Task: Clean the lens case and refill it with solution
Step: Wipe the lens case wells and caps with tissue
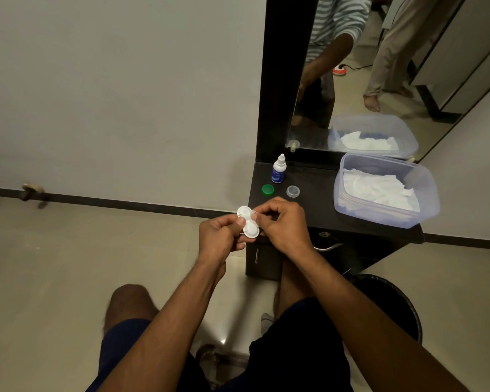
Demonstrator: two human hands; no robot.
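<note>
The left hand (219, 236) holds a white two-well contact lens case (247, 224), its grip narrow, thumb pressed on the case's middle and fingers curled beneath. The right hand (283, 222) meets it from the other side, its fingertips pinched at the case's upper edge, apparently on a small clear or pale scrap too small to make out. The case hangs in the air between the two grips, tilted, one well up and away from the person, the other nearer and lower, both wells uncapped and facing the camera.

Just beyond the right grip, on the dark bench (317, 199), lie two loose caps: a green cap (267, 190) and, to its right, a clear cap (292, 191). Farther beyond them stands a small dropper bottle of solution (278, 172), upright, white with a blue label. Well to the right of both grips sits a translucent plastic tub (427, 193) holding white tissues (376, 190). Behind the bench rises a dark-framed mirror (351, 66), which reflects the tub. Nearer the person than the right grip, on the floor, stands a dark round bin (393, 301).
</note>
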